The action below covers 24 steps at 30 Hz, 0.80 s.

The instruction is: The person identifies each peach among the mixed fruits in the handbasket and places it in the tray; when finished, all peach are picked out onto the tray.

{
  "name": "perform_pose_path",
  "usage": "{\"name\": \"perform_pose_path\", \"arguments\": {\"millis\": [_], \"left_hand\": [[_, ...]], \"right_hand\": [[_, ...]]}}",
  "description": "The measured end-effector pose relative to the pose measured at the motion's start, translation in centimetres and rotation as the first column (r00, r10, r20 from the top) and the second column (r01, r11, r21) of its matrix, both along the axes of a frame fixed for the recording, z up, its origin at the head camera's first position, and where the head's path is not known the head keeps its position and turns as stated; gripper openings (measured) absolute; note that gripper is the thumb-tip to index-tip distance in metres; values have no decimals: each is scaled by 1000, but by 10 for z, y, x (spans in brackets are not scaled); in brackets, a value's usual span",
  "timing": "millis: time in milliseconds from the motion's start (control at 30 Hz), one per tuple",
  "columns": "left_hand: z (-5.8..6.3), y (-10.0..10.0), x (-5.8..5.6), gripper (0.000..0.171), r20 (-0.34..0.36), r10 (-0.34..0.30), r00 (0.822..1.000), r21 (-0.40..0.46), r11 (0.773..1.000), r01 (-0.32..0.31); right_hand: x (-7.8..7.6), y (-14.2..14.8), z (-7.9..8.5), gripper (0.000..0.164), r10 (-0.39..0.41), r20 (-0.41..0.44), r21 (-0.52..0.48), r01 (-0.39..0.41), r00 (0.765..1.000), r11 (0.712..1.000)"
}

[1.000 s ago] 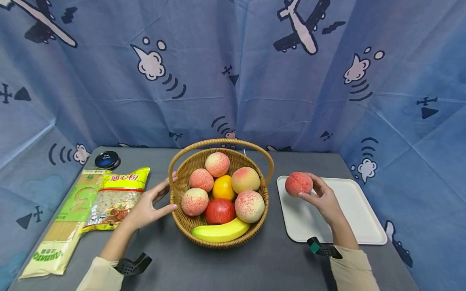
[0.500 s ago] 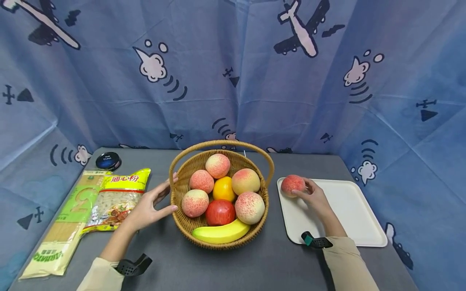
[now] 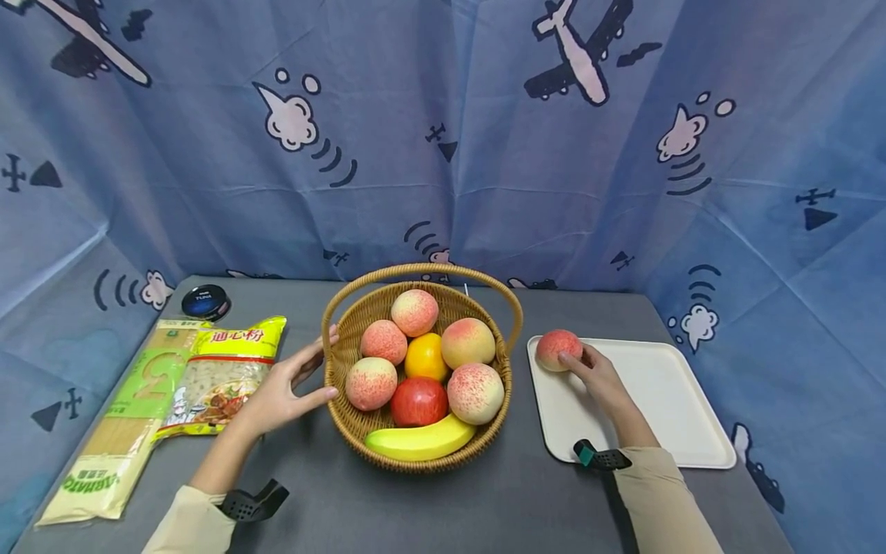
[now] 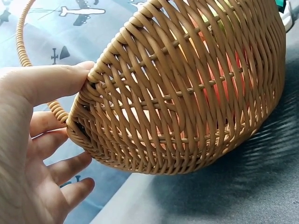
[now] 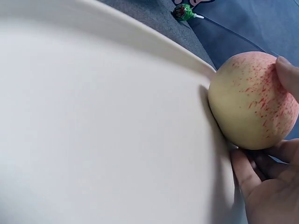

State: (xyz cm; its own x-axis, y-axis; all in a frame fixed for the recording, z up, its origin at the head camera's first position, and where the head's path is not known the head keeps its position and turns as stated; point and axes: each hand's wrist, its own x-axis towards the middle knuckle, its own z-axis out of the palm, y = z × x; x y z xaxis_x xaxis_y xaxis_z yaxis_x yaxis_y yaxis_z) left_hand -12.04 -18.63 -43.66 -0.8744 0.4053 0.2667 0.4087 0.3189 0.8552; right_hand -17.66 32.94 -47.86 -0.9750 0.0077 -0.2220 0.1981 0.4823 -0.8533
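Observation:
My right hand (image 3: 604, 377) holds a red-speckled peach (image 3: 556, 350) at the back left corner of a white tray (image 3: 664, 408). In the right wrist view, the thumb lies on one side of the peach (image 5: 247, 102) and fingers are at its other side; it sits low by the tray's rim. A wicker basket (image 3: 339, 419) holds several peaches, an orange-yellow round fruit (image 3: 425, 357), a red apple (image 3: 418, 402) and a banana (image 3: 420, 441). My left hand (image 3: 280, 394) rests against the basket's left side, thumb and fingers spread, touching the rim near the handle.
Left on the grey table lie a long noodle packet (image 3: 131, 415), a yellow pasta bag (image 3: 224, 385) and a dark tuna can (image 3: 205, 302). A green-wrapped lollipop (image 5: 183, 12) lies beyond the tray. A blue patterned curtain (image 3: 388, 138) hangs behind.
My right hand has moved left and slightly back with the peach, bringing it down to the tray's back left corner. Over the last half second it barely moves. The left hand stays at the basket.

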Motion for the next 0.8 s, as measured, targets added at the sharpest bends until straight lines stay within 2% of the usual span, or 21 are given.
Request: {"name": "perform_pose_path", "arguments": {"millis": [200,367,600,800], "left_hand": [[0,-1,-1,77,1,-18,1000,23,1000,18],[0,0,-1,77,5,-8,1000,6,1000,8],[-1,0,-1,77,11,2,1000,-9,1000,-2],[1,0,0,76,4,-1,1000,2,1000,1]], "right_hand": [[-2,0,-2,74,-9,-5,-4,9,1000,1000],[1,1,2,75,-25,-27,-10,25,999,1000],[12,-3,19,79,-31,-141,-89,18,989,996],[26,-10,42,78,15,-265,-59,-32,964,998]]}}
